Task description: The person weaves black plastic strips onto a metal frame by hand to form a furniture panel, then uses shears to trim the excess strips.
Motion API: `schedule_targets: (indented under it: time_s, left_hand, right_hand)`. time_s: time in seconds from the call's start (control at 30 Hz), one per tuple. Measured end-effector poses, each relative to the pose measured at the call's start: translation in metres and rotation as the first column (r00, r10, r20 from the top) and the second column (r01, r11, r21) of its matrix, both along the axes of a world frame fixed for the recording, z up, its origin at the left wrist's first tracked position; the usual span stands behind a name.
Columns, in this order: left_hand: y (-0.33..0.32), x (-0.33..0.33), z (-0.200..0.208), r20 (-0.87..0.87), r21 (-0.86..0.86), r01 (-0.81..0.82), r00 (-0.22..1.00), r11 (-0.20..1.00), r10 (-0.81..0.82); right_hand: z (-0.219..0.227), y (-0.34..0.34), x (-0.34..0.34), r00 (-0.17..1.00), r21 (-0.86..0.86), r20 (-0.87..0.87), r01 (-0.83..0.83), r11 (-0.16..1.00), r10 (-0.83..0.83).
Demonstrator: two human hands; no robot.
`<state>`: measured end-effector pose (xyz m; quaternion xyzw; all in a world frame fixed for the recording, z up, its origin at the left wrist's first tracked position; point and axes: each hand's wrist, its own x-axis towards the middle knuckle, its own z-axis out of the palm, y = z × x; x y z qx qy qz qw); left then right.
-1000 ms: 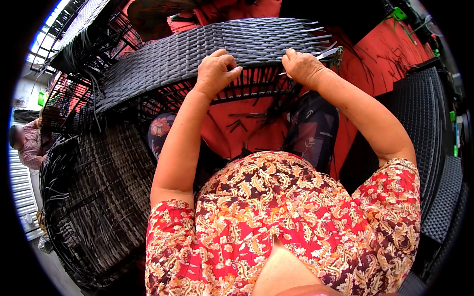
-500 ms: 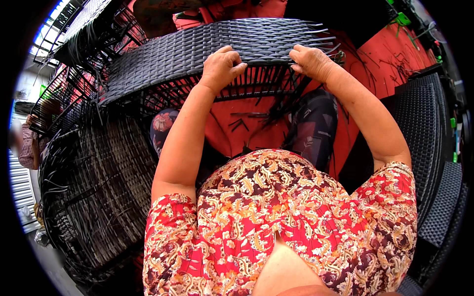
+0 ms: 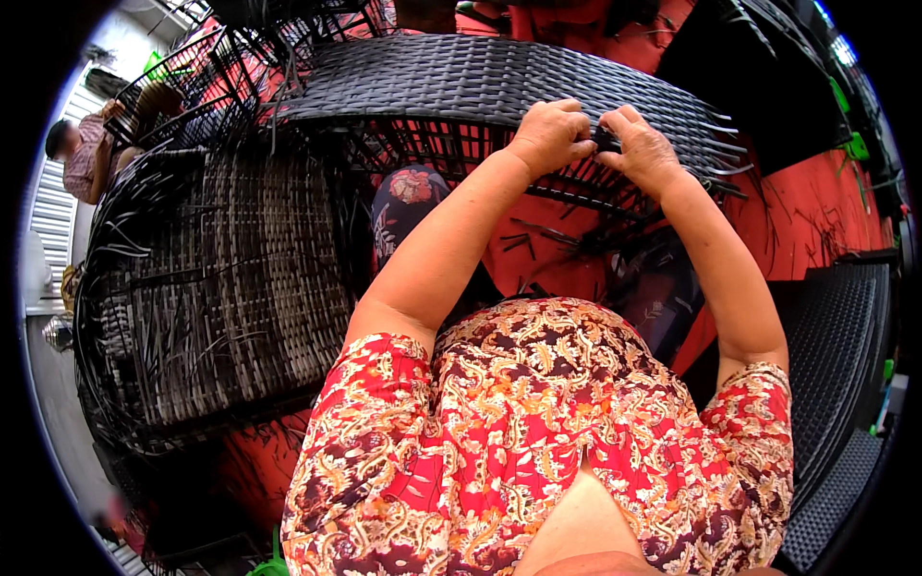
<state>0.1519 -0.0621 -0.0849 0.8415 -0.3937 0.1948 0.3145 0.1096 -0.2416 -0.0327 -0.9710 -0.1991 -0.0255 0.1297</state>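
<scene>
A long grey-black woven wicker panel arches over a dark frame in front of me, loose strand ends sticking out at its right end. My left hand is closed at the panel's near edge, thumb pointing right. Close beside it, my right hand has its fingers curled over the same edge. Something dark shows in the small gap between the hands, and I cannot tell whether it is a strand or the frame. Below the panel, thin black bars of the frame show.
A rounded, worn wicker piece with frayed strands stands at my left. Dark woven panels are stacked at my right. Cut strand scraps lie on the red floor. Another person is at the far left.
Both hands have come closer together along the near edge, the gap between them now small. The view has swung, so the panel and the left-hand wicker piece sit differently in it.
</scene>
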Motion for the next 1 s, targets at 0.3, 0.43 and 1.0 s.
schedule_targets:
  time_s: [0.3,0.43,1.0]
  left_hand:
    - [0.077,-0.033,0.032,-0.118,-0.339,-0.076,0.992,0.938,0.038]
    - [0.180,-0.038,-0.003,-0.628,-0.345,-0.577,0.728,0.740,0.275]
    - [0.182,-0.024,-0.054,0.145,-0.265,-0.502,0.823,0.823,0.549]
  right_hand:
    - [0.006,-0.016,0.017,0.993,0.143,-0.121,0.022,0.989,-0.004]
    - [0.006,-0.015,0.014,0.996,0.169,-0.087,0.018,0.985,-0.004]
    - [0.008,-0.028,0.011,0.992,0.117,-0.110,0.068,0.991,-0.055]
